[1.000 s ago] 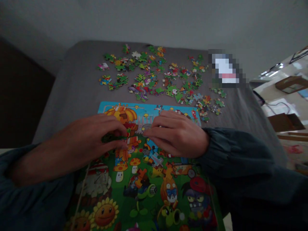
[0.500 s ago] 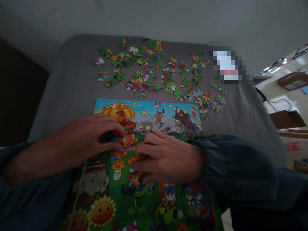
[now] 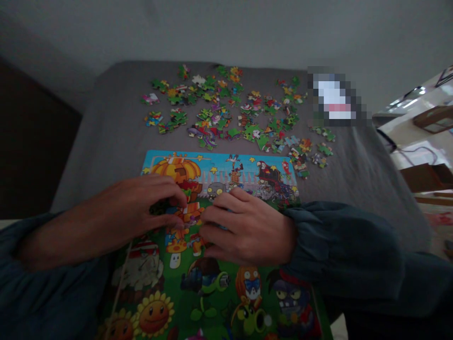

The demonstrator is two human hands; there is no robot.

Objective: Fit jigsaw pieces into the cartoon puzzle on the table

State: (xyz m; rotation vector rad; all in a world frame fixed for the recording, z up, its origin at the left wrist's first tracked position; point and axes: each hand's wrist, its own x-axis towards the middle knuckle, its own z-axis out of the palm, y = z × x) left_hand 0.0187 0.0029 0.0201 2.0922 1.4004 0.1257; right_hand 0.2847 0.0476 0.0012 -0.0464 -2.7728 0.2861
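A jigsaw puzzle board (image 3: 208, 163) with cartoon plants and zombies lies in front of me, its upper part showing a pumpkin and a blue sky. My left hand (image 3: 141, 215) rests over the board's left side. Its index finger and thumb are curved but apart, with the tips touching the picture below the pumpkin. Just right of it, my right hand (image 3: 247, 229) is low over the middle of the board, fingers curled together. Whatever its fingertips hold is hidden. Near those fingertips is a small orange-capped mushroom picture (image 3: 195, 243).
Many loose puzzle pieces (image 3: 208, 115) are scattered beyond the board on the grey cloth-covered table (image 3: 116, 104). A blurred-out phone-like object (image 3: 334, 97) sits at the far right. Cardboard boxes (image 3: 424, 178) stand beyond the table's right edge, and a wall rises behind.
The view has shifted slightly. My right hand's fingertips have moved a little off the small mushroom picture, showing more of it. My left hand keeps nearly the same pose.
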